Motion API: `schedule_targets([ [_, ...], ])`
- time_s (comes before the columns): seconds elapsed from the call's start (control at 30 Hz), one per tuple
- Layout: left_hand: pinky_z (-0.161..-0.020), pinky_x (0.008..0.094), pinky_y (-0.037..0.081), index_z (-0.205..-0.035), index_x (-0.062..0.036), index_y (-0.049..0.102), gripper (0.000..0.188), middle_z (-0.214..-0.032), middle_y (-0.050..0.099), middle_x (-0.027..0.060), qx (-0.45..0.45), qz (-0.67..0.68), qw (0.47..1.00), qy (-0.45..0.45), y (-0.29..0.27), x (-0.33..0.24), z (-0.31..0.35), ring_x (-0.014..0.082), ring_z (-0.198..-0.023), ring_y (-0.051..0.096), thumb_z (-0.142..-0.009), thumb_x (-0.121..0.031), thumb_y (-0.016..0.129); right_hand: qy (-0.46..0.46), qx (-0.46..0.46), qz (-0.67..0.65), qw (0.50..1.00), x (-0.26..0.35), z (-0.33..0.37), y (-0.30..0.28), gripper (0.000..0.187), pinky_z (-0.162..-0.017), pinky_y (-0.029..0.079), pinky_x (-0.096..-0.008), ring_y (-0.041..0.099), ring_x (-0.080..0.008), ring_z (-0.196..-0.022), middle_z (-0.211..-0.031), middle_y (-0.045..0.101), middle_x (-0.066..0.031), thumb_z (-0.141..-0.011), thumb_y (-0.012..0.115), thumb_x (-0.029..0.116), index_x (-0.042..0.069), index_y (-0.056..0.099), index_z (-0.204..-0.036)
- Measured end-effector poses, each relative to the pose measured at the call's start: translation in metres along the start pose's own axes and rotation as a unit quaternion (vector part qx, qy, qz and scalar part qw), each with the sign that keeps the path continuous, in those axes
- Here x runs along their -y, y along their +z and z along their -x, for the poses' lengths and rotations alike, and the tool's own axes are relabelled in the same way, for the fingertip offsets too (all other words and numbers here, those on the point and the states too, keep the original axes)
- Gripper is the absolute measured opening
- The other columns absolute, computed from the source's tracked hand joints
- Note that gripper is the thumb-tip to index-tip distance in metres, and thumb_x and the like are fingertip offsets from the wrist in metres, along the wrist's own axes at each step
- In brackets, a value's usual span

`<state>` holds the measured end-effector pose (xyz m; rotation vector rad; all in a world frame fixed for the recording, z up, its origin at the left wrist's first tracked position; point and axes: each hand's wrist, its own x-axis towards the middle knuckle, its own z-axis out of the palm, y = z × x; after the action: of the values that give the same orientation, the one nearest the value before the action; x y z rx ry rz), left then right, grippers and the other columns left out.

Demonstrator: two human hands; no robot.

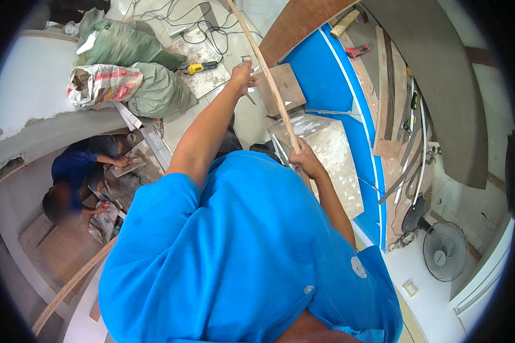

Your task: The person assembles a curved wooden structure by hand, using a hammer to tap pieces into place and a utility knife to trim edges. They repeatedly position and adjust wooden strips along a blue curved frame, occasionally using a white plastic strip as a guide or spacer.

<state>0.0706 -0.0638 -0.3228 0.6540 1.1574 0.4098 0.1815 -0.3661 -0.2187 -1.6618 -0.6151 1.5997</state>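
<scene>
A big blue counter (pixel 320 71) with a white trim line is curving down the right, its outer edge running beside a long wooden ledge (pixel 386 151). A broad grey-brown board (pixel 446 86) is standing beyond the ledge, its rounded edge bounding that side. A pile of stuffed green sacks (pixel 123 48) is taking up the upper left, and pale floor tile (pixel 234 114) is showing in a narrow lane between the sacks and a paint-splashed box (pixel 334 151). Farther left, a co-worker (pixel 77 163) in dark blue is crouching below a low wall.

The long wooden strip (pixel 274 94) is crossing the middle, slanting from the picture's top edge down past the box toward the person's chest, where the shirt is hiding its lower end. A fan (pixel 445 251) is standing at the lower right, beyond the ledge's near end.

The right hand (pixel 307 160) is closing around the strip's lower part, beside the box. The left hand (pixel 243 78) is reaching forward just beside the strip, fingers loosely curling; a small grey piece (pixel 246 58) is showing at the fingertips, but whether they are gripping it I cannot tell. A yellow power tool (pixel 202 67) is lying left of that hand, and a red knife (pixel 358 52) is resting on the ledge.
</scene>
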Motion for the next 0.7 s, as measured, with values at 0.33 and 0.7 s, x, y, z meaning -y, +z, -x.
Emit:
schedule_targets([
  [0.33,-0.062,0.0421,0.058,-0.105,0.001,0.054,0.044,-0.087,0.062,0.0133,0.016,0.134,0.983,0.126,0.02,-0.036,0.0,0.027,-0.068,0.065,-0.102,-0.041,0.042,0.008,0.019,0.068,0.997,-0.004,0.008,-0.011,0.092,-0.09,0.047,-0.0308,0.058,-0.0269,-0.101,-0.114,0.057,-0.0185,-0.058,0.065,0.01,-0.008,0.031,-0.141],
  [0.7,-0.059,0.0332,0.054,-0.11,-0.0049,0.052,0.022,-0.089,0.057,0.0066,-0.014,0.156,0.965,0.21,0.022,-0.038,0.015,0.0194,-0.069,0.058,-0.097,-0.023,0.053,0.045,0.098,-0.168,0.98,0.037,0.018,0.0,0.071,-0.053,0.042,-0.0251,0.051,-0.0118,-0.062,-0.082,0.052,-0.0005,-0.058,0.059,0.011,0.002,0.045,-0.127],
])
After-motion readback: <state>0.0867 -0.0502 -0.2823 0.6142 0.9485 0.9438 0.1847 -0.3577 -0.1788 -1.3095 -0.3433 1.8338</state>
